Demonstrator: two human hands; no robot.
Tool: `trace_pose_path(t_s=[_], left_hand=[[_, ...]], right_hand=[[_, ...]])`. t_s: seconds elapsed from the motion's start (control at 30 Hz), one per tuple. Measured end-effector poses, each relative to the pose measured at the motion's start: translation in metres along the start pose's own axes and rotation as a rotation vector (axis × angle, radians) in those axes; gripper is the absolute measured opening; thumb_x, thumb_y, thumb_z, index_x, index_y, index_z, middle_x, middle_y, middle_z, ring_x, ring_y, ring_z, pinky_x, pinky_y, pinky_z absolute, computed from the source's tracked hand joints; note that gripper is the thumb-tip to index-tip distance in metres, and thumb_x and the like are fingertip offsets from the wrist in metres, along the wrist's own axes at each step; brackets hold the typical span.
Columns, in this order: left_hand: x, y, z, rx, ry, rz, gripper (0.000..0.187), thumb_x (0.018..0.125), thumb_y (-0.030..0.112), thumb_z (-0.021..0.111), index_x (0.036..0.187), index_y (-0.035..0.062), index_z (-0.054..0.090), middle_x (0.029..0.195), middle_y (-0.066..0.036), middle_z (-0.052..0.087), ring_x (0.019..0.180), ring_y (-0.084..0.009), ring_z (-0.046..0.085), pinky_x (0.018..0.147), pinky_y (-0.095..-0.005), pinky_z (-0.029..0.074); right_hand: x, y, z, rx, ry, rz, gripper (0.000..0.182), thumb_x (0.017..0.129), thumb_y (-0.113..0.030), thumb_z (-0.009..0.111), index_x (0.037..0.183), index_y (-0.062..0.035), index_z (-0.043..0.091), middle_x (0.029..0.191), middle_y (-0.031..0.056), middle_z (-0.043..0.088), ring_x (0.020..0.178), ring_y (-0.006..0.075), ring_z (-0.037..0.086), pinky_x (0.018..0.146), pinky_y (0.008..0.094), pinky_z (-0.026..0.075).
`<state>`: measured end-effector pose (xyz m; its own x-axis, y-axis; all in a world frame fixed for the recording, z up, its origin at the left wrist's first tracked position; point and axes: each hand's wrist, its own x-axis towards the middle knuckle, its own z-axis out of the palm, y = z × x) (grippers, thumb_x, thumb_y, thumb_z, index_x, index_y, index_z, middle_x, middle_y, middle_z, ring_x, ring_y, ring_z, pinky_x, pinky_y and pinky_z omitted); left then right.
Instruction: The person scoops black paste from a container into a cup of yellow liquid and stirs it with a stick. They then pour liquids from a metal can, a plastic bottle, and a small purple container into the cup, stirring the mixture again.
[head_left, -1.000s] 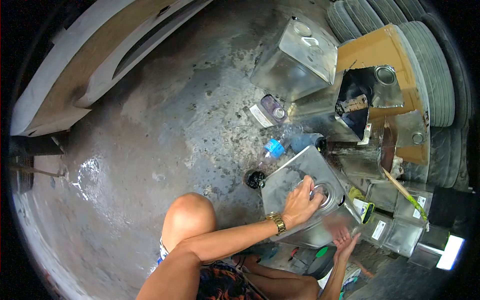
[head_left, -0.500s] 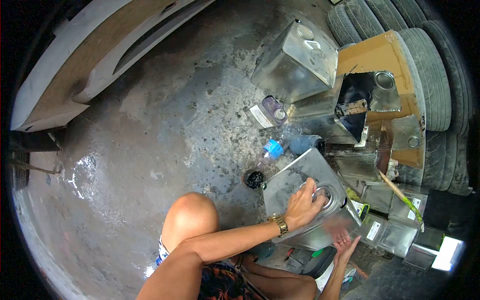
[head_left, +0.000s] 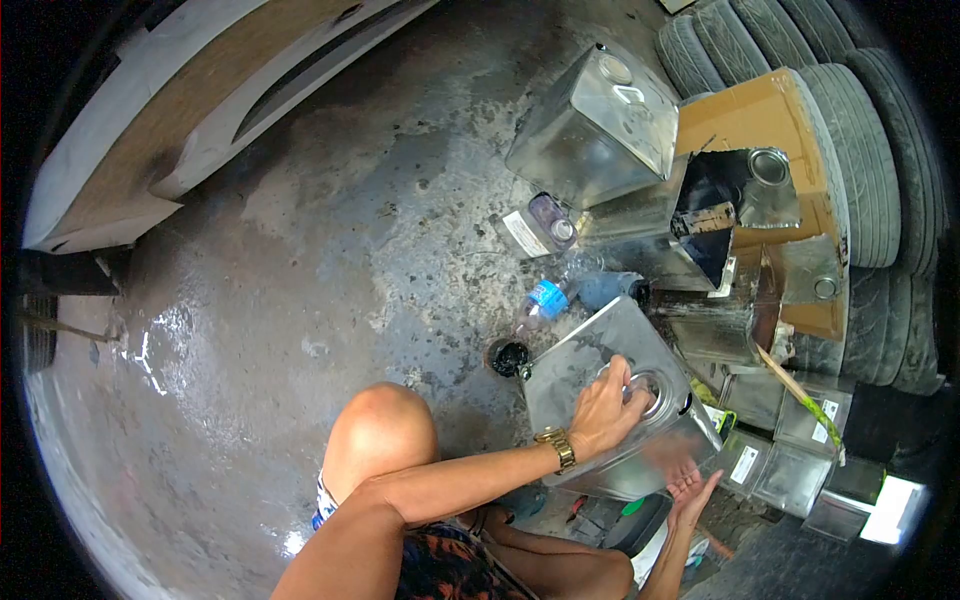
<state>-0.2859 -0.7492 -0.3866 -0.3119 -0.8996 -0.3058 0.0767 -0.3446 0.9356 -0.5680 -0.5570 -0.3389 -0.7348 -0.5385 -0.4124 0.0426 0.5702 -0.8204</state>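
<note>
A large rectangular metal can (head_left: 565, 385) is tilted in front of me, its corner spout beside a small round container of black stuff (head_left: 507, 357). My left hand (head_left: 605, 415), with a gold watch on the wrist, is closed on the can's top beside its round lid (head_left: 655, 396); what exactly the fingers grip is hidden. Under the can's lower right side, my right hand (head_left: 686, 492) is open, palm up, fingers stretched against or close to the metal. Its reflection shows there. A plastic bottle with a blue label (head_left: 546, 299) lies beyond the container.
Another metal can (head_left: 590, 120) stands farther back, next to cut-open cans (head_left: 700, 255). A small purple-topped container (head_left: 550, 220) lies nearby. Tires (head_left: 850, 160) and cardboard (head_left: 745, 110) line the right. Smaller tins (head_left: 790, 475) sit lower right, below a stick (head_left: 795, 385). A pale panel (head_left: 150, 130) is upper left.
Both hands and the tilted can stay nearly in place. The view has shifted very slightly.
</note>
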Motion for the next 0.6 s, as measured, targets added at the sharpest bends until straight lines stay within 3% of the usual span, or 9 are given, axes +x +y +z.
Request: trace_pose_path(t_s=[0.13, 0.23, 0.4, 0.6], left_hand=[[0.000, -0.005, 0.002, 0.008, 0.006, 0.009, 0.029, 0.085, 0.026, 0.057, 0.095, 0.0050, 0.040, 0.082, -0.022, 0.059, 0.072, -0.0423, 0.058, 0.067, -0.0524, 0.044], [0.000, -0.007, 0.008, 0.014, 0.038, 0.064, 0.032, 0.092, 0.035, 0.052, 0.094, 0.0052, 0.040, 0.072, -0.023, 0.056, 0.069, -0.0427, 0.058, 0.064, -0.0501, 0.042], [-0.007, -0.007, 0.019, 0.041, -0.040, 0.101, 0.032, 0.090, 0.033, 0.052, 0.095, 0.0042, 0.040, 0.087, -0.025, 0.057, 0.081, -0.0435, 0.058, 0.070, -0.0496, 0.044], [-0.019, -0.010, 0.049, 0.053, -0.171, 0.101, 0.034, 0.086, 0.028, 0.056, 0.099, 0.0024, 0.038, 0.091, -0.024, 0.054, 0.088, -0.0425, 0.056, 0.076, -0.0487, 0.045]], right_hand=[[0.002, -0.001, -0.002, -0.014, -0.017, -0.001, 0.098, 0.082, -0.083, 0.031, 0.123, 0.0033, 0.055, 0.110, 0.0093, 0.062, 0.085, 0.0154, 0.058, 0.070, 0.0245, 0.046], [0.001, 0.001, -0.002, -0.010, -0.051, 0.008, 0.099, 0.081, -0.084, 0.031, 0.124, 0.0027, 0.055, 0.111, 0.0094, 0.062, 0.088, 0.0165, 0.059, 0.073, 0.0244, 0.046], [0.010, 0.030, -0.013, 0.078, -0.070, 0.055, 0.101, 0.079, -0.085, 0.033, 0.125, 0.0020, 0.053, 0.110, 0.0096, 0.061, 0.092, 0.0185, 0.059, 0.076, 0.0279, 0.047], [0.033, 0.095, -0.029, 0.234, -0.101, 0.200, 0.105, 0.075, -0.088, 0.034, 0.128, 0.0019, 0.049, 0.116, 0.0110, 0.058, 0.097, 0.0229, 0.057, 0.081, 0.0352, 0.046]])
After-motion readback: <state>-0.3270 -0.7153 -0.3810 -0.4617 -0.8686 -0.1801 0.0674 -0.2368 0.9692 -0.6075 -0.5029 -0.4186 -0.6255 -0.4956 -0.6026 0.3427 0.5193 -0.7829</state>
